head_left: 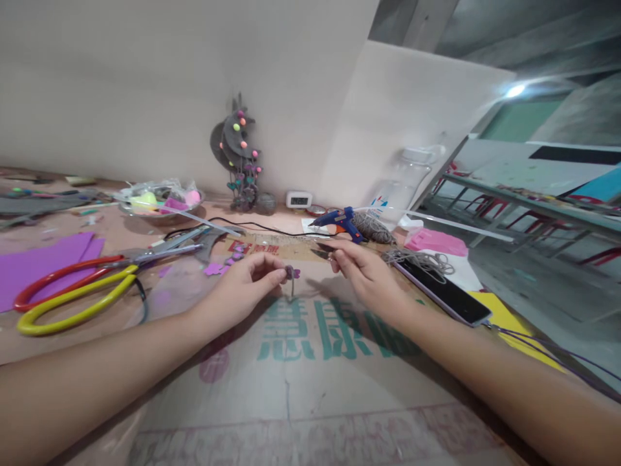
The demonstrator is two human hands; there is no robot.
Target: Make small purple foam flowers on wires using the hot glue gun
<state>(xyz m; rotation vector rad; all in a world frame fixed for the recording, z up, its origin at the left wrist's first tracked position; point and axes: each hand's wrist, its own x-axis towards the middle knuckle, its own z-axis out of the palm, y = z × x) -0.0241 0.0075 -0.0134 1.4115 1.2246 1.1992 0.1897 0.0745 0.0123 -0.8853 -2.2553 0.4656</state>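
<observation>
My left hand (250, 281) is closed in a pinch on a small purple flower-like piece (295, 273), from which a short grey yarn end (292, 288) hangs. In my right hand (363, 272) are small snips (322, 251), their dark pointed blades facing left toward the piece but apart from it; the fingers hide the handle. Both hands are above a cardboard sheet (359, 388) with green printed characters. Several purple cut-outs (217, 268) lie just beyond my left hand.
Large scissors (77, 304) with red and yellow handles and purple sheets (43, 265) lie left. A bowl (162, 210), a decorated grey moon ornament (237, 155), a small clock (299, 199) and a blue glue gun (339, 220) stand behind. A phone (441, 289) and bottle (402, 178) are right.
</observation>
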